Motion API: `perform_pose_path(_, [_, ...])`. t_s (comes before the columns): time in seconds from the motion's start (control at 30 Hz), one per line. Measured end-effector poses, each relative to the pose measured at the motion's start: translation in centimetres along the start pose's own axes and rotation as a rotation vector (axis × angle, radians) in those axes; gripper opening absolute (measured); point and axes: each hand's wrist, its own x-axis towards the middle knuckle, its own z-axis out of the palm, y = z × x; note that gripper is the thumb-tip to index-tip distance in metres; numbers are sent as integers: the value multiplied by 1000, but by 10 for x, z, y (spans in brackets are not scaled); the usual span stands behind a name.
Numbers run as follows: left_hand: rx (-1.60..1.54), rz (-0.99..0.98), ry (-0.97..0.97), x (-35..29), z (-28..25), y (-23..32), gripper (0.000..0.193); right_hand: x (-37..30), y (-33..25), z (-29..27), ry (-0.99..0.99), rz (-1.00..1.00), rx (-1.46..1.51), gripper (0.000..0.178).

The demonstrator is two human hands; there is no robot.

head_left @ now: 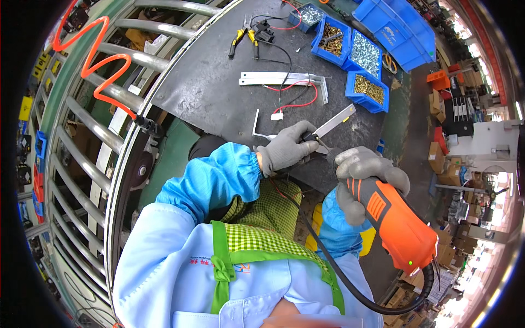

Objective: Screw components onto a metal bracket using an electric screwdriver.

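"Over the near edge of the dark table [202, 93], both hands up, grey gloves on. What is in the left hand [285, 146]?"

"Flat metal strip [336, 121]. Fingertips pinched on its near end; far end slants up and right, above the tabletop. Small yellow mark by that far end."

"And the right hand [366, 169]?"

"Wrapped round an orange power tool [404, 227], fingers curled over the neck. Nose points left, toward the left fingertips. Black cord [383, 310] loops from the tool's rear, round below and back toward the lap."

"Nose against the strip?"

"Cannot tell. Close beside its pinched end; the contact is too small to read."

"What lies nearby?"

"Bent rod [256, 123] just left of the left hand. Near it, white connector [277, 116] on red and black wires [316, 101]. Farther up, long metal bar [273, 80] lying crosswise, wires passing over it. Past that, pliers [253, 38], yellow and black handles spread."

"Bins?"

"Blue bins [367, 103] along the table's right side, holding small metal parts, some brass-coloured, some silvery. Larger blue crate [396, 30] beyond."

"Far left?"

"Metal rollers [139, 59], red coiled hose [115, 105] crossing above them."
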Motion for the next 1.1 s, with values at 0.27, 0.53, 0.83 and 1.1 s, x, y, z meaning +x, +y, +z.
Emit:
perform_pose_path(0.27, [286, -96, -151, 1, 10, 13, 37, -6, -27, -34, 89, 324, 26, 38])
perform_pose_path(0.53, [463, 296, 0, 31, 6, 26, 39, 6, -88, -89, -344, 179, -369, 37])
perform_pose_path(0.83, [1379, 87, -721, -5, 2, 15, 50, -37, -20, -151, -1346, 486, -1110, 48])
perform_pose_path(1.1, [1448, 725, -163, -11, -17, 0, 44, -57, 51, -185, -1387, 253, -1378, 41])
